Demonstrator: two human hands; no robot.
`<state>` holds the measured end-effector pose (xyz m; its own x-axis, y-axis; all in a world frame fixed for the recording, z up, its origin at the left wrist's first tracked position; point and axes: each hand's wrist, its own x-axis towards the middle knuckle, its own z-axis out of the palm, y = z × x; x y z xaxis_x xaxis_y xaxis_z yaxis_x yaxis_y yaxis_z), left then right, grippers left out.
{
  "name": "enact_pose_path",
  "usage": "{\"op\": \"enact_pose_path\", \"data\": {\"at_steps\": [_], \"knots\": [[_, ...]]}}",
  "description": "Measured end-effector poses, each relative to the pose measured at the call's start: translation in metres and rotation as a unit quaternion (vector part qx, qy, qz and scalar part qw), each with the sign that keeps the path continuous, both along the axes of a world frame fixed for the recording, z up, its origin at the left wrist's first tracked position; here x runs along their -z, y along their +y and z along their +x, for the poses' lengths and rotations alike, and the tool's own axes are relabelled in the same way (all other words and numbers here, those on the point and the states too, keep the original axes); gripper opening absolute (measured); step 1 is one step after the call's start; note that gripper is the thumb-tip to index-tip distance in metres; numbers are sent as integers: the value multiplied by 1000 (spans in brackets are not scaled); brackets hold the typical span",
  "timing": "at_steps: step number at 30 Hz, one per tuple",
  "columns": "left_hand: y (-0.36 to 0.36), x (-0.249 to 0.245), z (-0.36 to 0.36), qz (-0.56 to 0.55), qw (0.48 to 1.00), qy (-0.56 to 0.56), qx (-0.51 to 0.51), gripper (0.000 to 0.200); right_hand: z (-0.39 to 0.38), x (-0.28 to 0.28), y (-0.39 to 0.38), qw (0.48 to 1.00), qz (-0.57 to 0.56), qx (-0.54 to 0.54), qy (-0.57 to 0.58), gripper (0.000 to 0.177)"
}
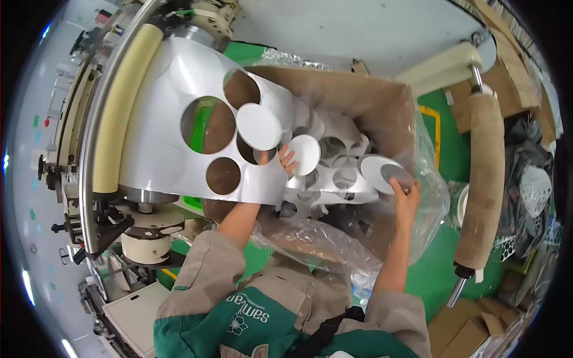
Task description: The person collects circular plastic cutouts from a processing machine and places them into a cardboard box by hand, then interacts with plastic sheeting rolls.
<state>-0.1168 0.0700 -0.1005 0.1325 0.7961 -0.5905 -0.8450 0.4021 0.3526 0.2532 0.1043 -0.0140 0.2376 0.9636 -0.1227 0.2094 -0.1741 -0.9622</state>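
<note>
A white sheet [155, 119] with round holes hangs from the roller at the left and reaches over the box. My left hand [285, 160] is partly behind the sheet, its fingers closed on a small white disc [305, 154]. A larger white disc [258, 126] lies against the sheet just above that hand. On the right, my right hand [406, 192] grips stacked round discs [377, 173], a white one and a greyer one, by their lower right edge. Beneath both hands, cut sheet scraps [337, 179] with round holes lie in the cardboard box.
The cardboard box [382, 98] has a clear plastic liner [433, 209] over its rim. A yellow roller [132, 107] and machine parts stand left. A brown roller [483, 179] is on the right, near dark bags and cardboard. The floor [486, 289] is green.
</note>
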Motion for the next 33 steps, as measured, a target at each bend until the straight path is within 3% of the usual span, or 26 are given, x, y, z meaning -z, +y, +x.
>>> {"op": "enact_pose_path", "data": {"at_steps": [2, 6, 12, 13, 16, 17, 20, 21, 24, 25, 26, 27, 28, 33], "knots": [[-2, -23, 18, 79, 997, 7, 27, 81, 13, -2, -22, 997, -42, 56, 45, 27], [-2, -37, 50, 154, 983, -98, -5, 80, 32, -15, -41, 990, -80, 16, 118, 31], [-19, -46, 80, 173, 969, -142, -106, 82, 51, -61, -63, 992, 11, 54, 117, 27], [-23, -51, 84, 196, 964, -138, -114, 70, 56, -67, -72, 992, 18, 58, 108, 27], [-28, -39, 78, 214, 973, 61, -70, 55, 64, -87, -106, 992, 40, 77, 89, 28], [-32, -42, 76, 193, 976, -24, -98, 47, 73, -85, -122, 992, 47, 82, 78, 30], [-28, 7, 49, 185, 980, -25, -75, 45, 95, -84, -162, 979, 90, 168, 73, 29], [-29, 25, 42, 217, 930, 296, 12, 43, 104, -88, -183, 969, 103, 215, 65, 28], [-50, 60, 20, 107, 974, 185, -81, 34, 139, -88, -235, 967, 13, 209, -147, 20], [-66, 37, 15, 94, 972, 210, -42, 35, 147, -83, -252, 949, -35, 232, -209, 19], [-68, 10, 27, 13, 967, 230, -106, 35, 154, -72, -260, 931, -74, 246, -261, 19], [-78, 13, 25, 86, 953, 268, -109, 34, 167, -57, -271, 924, -61, 237, -294, 19], [-92, -3, 29, 3, 957, 258, -136, 32, 178, -38, -284, 920, -45, 218, -323, 20], [-127, -12, 15, 122, 920, 354, -116, 30, 248, 81, -343, 894, -186, 197, -357, 21]]}}
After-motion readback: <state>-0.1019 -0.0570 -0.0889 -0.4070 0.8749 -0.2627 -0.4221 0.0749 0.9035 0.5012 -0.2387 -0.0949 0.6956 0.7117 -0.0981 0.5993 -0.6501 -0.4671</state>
